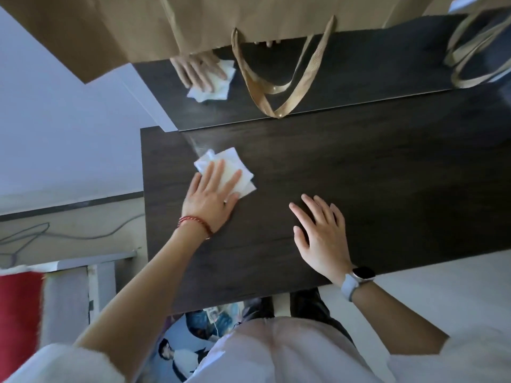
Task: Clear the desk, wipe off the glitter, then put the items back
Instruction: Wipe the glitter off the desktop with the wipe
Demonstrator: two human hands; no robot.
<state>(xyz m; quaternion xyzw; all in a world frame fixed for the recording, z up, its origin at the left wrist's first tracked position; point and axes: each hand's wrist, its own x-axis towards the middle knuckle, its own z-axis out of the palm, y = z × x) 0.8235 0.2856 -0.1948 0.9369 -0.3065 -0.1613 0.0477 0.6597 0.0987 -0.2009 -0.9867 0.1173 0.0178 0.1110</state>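
Here, seen from above, a person leans over a dark wood-grain worktop with both bare hands on it. The left hand lies flat near the worktop's left edge, its fingers straight and slightly spread, pressing down on a white tissue; the grip is not pinching, only pushing the tissue against the surface. The tissue is crumpled and folded, and sticks out beyond the fingertips toward the far side. A red cord bracelet circles the left wrist. The right hand rests palm down nearer the front edge, well apart from the tissue, its fingers spread and straight, holding nothing. A pale smartwatch sits on the right wrist. Along the back of the worktop stands a mirror, which shows the left hand and tissue again. A brown paper bag with gold ribbon handles hangs at the top of the view, in front of the mirror. The person wears a white top. Left of the worktop are a pale wall and grey cables.
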